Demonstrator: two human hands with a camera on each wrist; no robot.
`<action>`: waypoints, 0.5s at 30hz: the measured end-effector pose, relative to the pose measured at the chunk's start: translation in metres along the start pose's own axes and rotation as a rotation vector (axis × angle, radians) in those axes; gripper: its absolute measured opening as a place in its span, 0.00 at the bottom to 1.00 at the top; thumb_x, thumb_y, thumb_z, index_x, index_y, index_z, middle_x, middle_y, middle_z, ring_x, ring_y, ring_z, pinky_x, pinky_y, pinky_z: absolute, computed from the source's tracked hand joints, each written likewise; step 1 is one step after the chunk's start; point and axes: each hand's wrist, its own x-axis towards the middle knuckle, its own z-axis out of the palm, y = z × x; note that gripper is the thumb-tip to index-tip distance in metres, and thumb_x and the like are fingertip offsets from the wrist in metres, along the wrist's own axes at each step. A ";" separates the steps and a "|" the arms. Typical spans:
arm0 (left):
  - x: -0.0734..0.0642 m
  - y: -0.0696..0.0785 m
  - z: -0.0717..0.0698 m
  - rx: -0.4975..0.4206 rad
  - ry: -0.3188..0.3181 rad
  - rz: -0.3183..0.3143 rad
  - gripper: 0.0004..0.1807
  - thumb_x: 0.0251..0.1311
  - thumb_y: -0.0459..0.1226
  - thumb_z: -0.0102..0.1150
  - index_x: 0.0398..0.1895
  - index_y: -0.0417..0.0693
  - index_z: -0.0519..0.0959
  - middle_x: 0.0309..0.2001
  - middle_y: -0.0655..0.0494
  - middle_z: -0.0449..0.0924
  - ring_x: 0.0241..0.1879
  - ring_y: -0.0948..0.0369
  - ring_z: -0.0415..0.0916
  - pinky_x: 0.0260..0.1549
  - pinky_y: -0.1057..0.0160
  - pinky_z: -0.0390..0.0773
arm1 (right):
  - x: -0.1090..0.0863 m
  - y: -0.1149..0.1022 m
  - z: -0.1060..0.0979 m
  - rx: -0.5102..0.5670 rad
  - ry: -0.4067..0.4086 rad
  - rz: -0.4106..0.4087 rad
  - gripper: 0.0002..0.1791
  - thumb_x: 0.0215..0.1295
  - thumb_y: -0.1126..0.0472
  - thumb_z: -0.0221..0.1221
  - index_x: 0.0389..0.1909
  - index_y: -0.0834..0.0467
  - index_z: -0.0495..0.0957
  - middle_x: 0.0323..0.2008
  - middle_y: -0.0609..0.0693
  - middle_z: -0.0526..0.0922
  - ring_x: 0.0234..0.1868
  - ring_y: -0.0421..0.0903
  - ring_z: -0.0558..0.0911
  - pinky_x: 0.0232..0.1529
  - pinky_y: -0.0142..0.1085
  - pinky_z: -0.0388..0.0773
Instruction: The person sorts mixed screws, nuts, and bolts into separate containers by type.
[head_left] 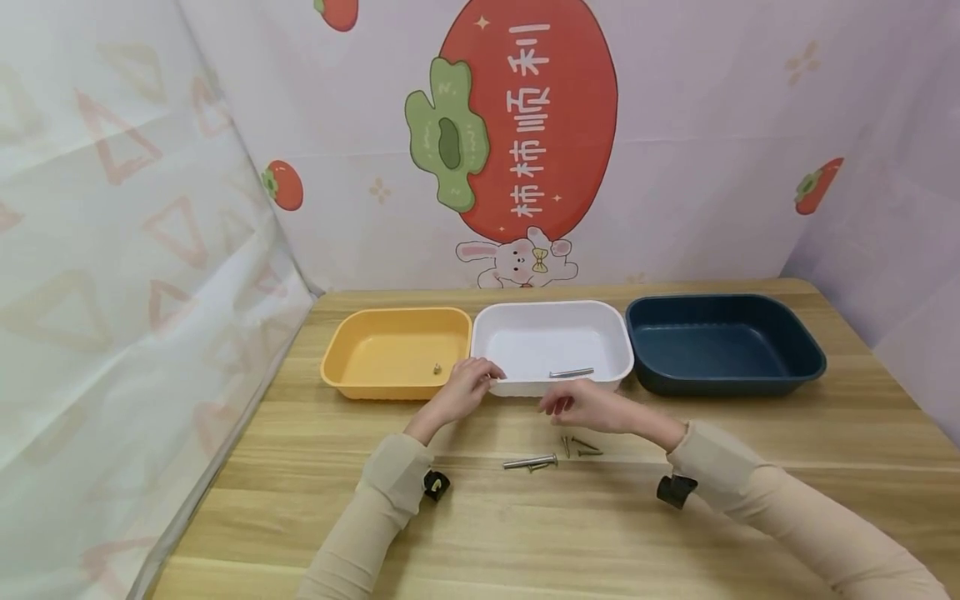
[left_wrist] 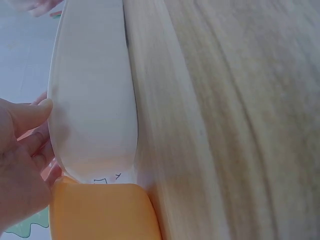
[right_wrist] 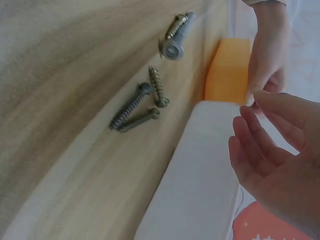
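In the white tray (head_left: 525, 350), set mid-row on the wooden table (head_left: 465, 533) between the yellow tray (head_left: 390, 358) and the navy tray (head_left: 720, 386): looks like smooth plastic, probably light, fairly stiff, apt to slide if nudged. Best taken by the rim, as with the left hand (head_left: 465, 387), pinching near the front left corner between thumb and fingers. Note a silver bolt (head_left: 572, 372) inside, lying close to the front wall: likely rigid and slick, easiest pinched mid-shank.

Just in front, hovering with the right hand (head_left: 588, 406): fingers loosely bent, thumb apart, gripping nothing visible. On the table below, find three small screws (right_wrist: 130, 106), presumably hard, light and prone to roll; pinch by head or shank, minding the points. Farther left, see a thicker bolt (head_left: 530, 462), probably the heaviest piece, with another screw (head_left: 538, 467) just beside.

In the yellow tray, spot a small brass-coloured piece (head_left: 437, 368), too small to identify. On the backdrop (head_left: 337, 92), read 柿柿顺利 in white, bottom to top. On the trays, cannot make out any brand or label.
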 end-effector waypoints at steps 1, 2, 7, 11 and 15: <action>0.000 0.000 0.000 0.002 -0.001 -0.001 0.07 0.56 0.28 0.50 0.37 0.42 0.76 0.36 0.52 0.77 0.41 0.56 0.70 0.54 0.52 0.56 | 0.000 0.001 0.002 0.000 -0.011 0.001 0.10 0.54 0.72 0.56 0.38 0.67 0.77 0.34 0.57 0.79 0.34 0.43 0.76 0.37 0.34 0.74; 0.000 0.000 0.000 0.000 -0.002 -0.004 0.07 0.56 0.28 0.50 0.37 0.42 0.76 0.36 0.52 0.77 0.41 0.56 0.70 0.54 0.52 0.56 | 0.000 0.001 0.004 -0.003 -0.021 0.001 0.10 0.54 0.72 0.56 0.38 0.67 0.77 0.34 0.57 0.79 0.34 0.42 0.76 0.37 0.34 0.75; 0.000 0.001 -0.001 -0.001 -0.004 -0.008 0.07 0.56 0.27 0.50 0.37 0.42 0.76 0.36 0.52 0.77 0.41 0.56 0.70 0.54 0.52 0.56 | 0.000 0.004 0.011 -0.032 -0.065 -0.010 0.11 0.53 0.74 0.55 0.38 0.65 0.77 0.33 0.54 0.80 0.34 0.42 0.77 0.36 0.34 0.75; 0.000 0.001 -0.001 -0.006 0.000 0.000 0.07 0.56 0.27 0.50 0.36 0.41 0.76 0.36 0.52 0.77 0.41 0.56 0.70 0.54 0.52 0.56 | 0.000 0.005 0.016 -0.022 -0.106 -0.003 0.10 0.53 0.72 0.56 0.38 0.65 0.77 0.33 0.54 0.79 0.34 0.41 0.77 0.36 0.32 0.75; 0.001 0.000 0.000 -0.010 -0.001 0.001 0.07 0.56 0.27 0.50 0.36 0.41 0.76 0.36 0.51 0.77 0.40 0.56 0.70 0.54 0.51 0.56 | -0.001 0.005 0.019 -0.002 -0.124 0.022 0.11 0.52 0.70 0.59 0.38 0.65 0.77 0.32 0.53 0.80 0.33 0.39 0.77 0.36 0.31 0.74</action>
